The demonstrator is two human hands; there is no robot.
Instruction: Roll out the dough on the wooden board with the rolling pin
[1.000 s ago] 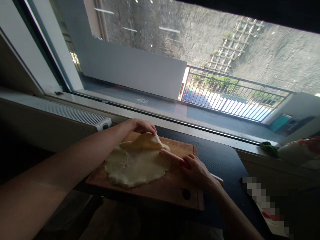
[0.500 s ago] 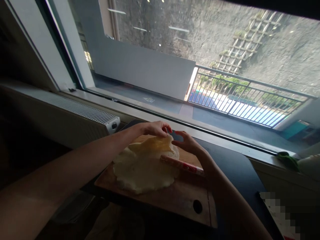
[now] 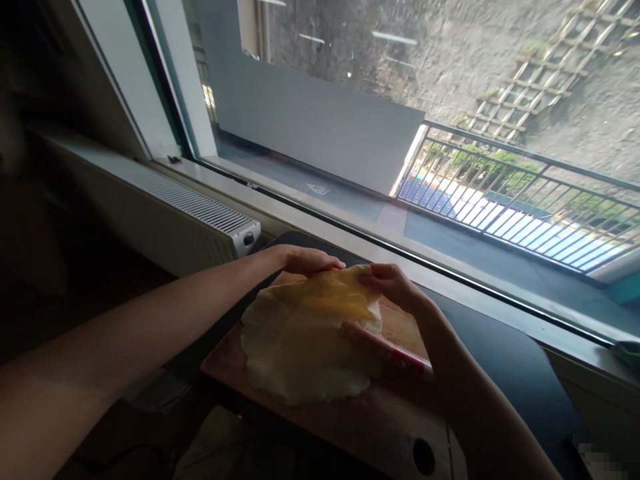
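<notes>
A wide, thin sheet of dough (image 3: 300,353) with ragged edges lies on a wooden cutting board (image 3: 380,420). Its far edge is lifted, and light shows yellow through it. My left hand (image 3: 313,260) is closed on that far edge at the left, its fingertips partly hidden behind the dough. At the right end of the same edge, my right hand (image 3: 393,283) pinches the dough between thumb and fingers. A red and pale stick-shaped thing (image 3: 400,357), perhaps a wrapped rolling stick, rests on the board under my right forearm, its left end against the dough.
The board sits on a dark table (image 3: 500,353) beside a window sill (image 3: 345,237). A white radiator (image 3: 200,213) stands to the left. Past the glass are a railing (image 3: 505,193) and a grey slope. Something green (image 3: 627,351) lies on the sill at the right.
My right hand has closed on the dough's far edge, where its fingers were apart before. That edge is now stretched up wider between both hands. The view has shifted left.
</notes>
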